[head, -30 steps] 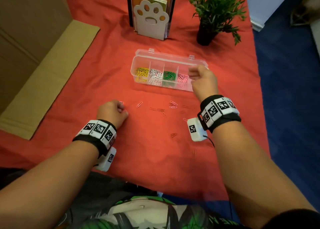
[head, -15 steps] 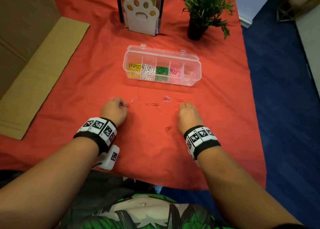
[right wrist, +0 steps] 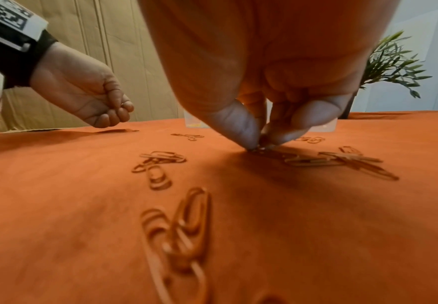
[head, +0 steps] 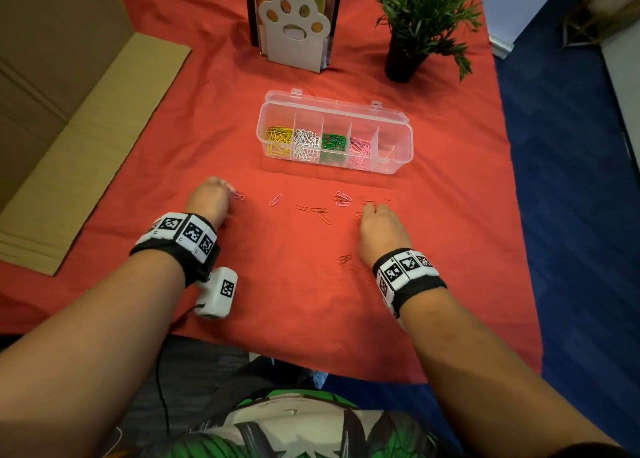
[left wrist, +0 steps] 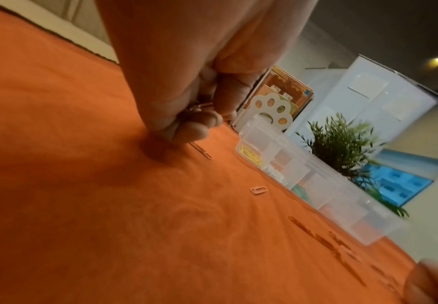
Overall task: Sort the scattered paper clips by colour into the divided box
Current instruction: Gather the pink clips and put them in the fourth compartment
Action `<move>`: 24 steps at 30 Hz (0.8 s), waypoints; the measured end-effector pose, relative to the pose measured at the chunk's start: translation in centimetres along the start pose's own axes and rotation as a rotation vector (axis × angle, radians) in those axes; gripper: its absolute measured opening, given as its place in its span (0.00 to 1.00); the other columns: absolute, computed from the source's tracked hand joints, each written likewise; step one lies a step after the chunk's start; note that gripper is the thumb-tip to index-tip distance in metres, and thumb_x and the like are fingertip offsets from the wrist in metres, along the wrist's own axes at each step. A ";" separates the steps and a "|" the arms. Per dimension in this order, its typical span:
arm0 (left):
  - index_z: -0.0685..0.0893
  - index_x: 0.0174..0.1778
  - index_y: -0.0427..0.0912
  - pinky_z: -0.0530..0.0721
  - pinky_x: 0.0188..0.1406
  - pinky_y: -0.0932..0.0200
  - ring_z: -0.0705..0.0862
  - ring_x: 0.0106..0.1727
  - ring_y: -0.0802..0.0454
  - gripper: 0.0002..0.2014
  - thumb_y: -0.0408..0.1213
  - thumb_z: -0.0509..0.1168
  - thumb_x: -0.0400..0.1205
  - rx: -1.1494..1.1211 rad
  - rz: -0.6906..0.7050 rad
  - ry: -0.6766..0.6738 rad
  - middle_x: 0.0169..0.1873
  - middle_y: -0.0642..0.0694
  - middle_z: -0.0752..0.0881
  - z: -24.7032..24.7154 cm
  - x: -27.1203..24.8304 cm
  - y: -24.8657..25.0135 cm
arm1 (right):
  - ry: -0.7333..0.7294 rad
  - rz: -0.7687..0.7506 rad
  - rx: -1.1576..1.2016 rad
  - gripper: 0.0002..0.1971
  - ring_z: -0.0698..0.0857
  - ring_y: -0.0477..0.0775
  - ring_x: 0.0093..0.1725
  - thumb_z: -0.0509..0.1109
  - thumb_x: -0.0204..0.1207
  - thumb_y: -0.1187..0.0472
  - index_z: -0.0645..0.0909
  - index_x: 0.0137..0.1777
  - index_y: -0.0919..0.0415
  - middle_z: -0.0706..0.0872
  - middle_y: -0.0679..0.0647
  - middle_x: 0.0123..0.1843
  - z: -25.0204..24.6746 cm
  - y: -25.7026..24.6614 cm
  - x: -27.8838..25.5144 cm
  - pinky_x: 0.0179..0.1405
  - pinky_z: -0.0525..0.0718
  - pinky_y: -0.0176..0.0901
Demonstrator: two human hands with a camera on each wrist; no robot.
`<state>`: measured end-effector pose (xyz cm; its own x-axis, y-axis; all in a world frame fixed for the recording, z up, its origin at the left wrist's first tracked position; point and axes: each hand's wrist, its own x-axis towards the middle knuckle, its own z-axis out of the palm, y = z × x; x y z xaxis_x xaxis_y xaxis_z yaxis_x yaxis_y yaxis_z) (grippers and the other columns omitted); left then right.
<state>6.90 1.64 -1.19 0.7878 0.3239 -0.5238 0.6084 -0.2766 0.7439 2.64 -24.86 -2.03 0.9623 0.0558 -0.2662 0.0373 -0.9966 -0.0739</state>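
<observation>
Clips are still lying scattered mid-frame below the box, where the right hand, back from the box's right end, is now pinching another, while the left hand is staying curled around gathered clips.

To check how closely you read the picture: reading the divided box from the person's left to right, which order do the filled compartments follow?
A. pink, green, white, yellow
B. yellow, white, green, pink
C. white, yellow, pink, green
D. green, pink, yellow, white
B: in the head view the divided box holds yellow clips, then white clips, green clips and pink clips.
</observation>
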 end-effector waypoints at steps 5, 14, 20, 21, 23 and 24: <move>0.84 0.47 0.38 0.77 0.56 0.51 0.82 0.53 0.35 0.10 0.39 0.64 0.76 0.511 0.217 0.168 0.50 0.32 0.83 -0.2 -0.6 -0.4 | -0.031 0.013 0.072 0.15 0.79 0.68 0.58 0.57 0.73 0.71 0.70 0.60 0.67 0.79 0.66 0.58 -0.1 0.1 0.4 0.59 0.78 0.56; 0.83 0.48 0.34 0.75 0.56 0.47 0.80 0.53 0.33 0.09 0.35 0.64 0.78 0.630 0.402 0.133 0.49 0.30 0.81 0.3 -0.8 -1.9 | -0.030 0.173 0.455 0.09 0.79 0.59 0.48 0.58 0.77 0.67 0.78 0.52 0.65 0.78 0.60 0.51 -0.5 -0.4 1.4 0.57 0.77 0.49; 0.76 0.36 0.41 0.75 0.33 0.52 0.74 0.30 0.44 0.08 0.41 0.58 0.73 0.116 0.129 -0.135 0.31 0.37 0.79 0.6 -1.0 0.1 | -0.142 0.494 1.543 0.14 0.72 0.47 0.27 0.53 0.74 0.76 0.74 0.36 0.59 0.72 0.52 0.32 -3.2 -0.5 3.2 0.24 0.73 0.36; 0.73 0.31 0.42 0.71 0.27 0.57 0.70 0.26 0.47 0.04 0.38 0.56 0.69 -0.116 0.034 -0.205 0.24 0.42 0.77 0.9 -1.4 0.6 | -0.159 0.459 1.489 0.13 0.70 0.46 0.27 0.55 0.74 0.75 0.74 0.37 0.58 0.72 0.51 0.32 -3.3 -0.5 3.5 0.23 0.71 0.35; 0.71 0.28 0.43 0.69 0.24 0.63 0.68 0.25 0.51 0.02 0.34 0.54 0.62 -0.491 -0.116 -0.368 0.18 0.48 0.77 1.0 -2.1 1.4 | -0.183 0.348 1.202 0.13 0.72 0.46 0.29 0.59 0.73 0.73 0.76 0.38 0.54 0.75 0.50 0.34 -3.2 -0.5 4.5 0.25 0.71 0.36; 0.72 0.28 0.42 0.72 0.24 0.64 0.71 0.25 0.52 0.05 0.35 0.53 0.59 -0.578 -0.138 -0.437 0.19 0.48 0.79 1.0 -2.4 1.7 | -0.175 0.281 1.008 0.12 0.75 0.47 0.32 0.59 0.74 0.72 0.77 0.40 0.54 0.78 0.51 0.38 -2.9 -0.5 5.0 0.30 0.74 0.36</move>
<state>6.12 -0.53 0.95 0.7478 -0.1024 -0.6560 0.6519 0.3004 0.6963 8.19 -24.29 -0.50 0.8466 -0.0810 -0.5261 -0.4983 -0.4681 -0.7298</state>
